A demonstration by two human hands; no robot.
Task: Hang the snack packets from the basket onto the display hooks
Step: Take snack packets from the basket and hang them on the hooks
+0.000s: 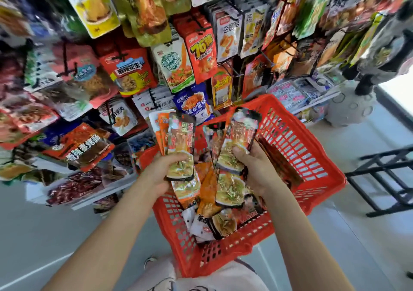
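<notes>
Red basket [297,147] holds loose snack packets [228,192]; both hands grip more.

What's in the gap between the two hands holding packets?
In the head view, between the left hand and right hand, loose snack packets lie in the red plastic basket.

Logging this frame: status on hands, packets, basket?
Left hand grips several orange snack packets. Right hand grips another orange packet. Red plastic basket below holds more. Nothing between hands and display hooks.
</notes>
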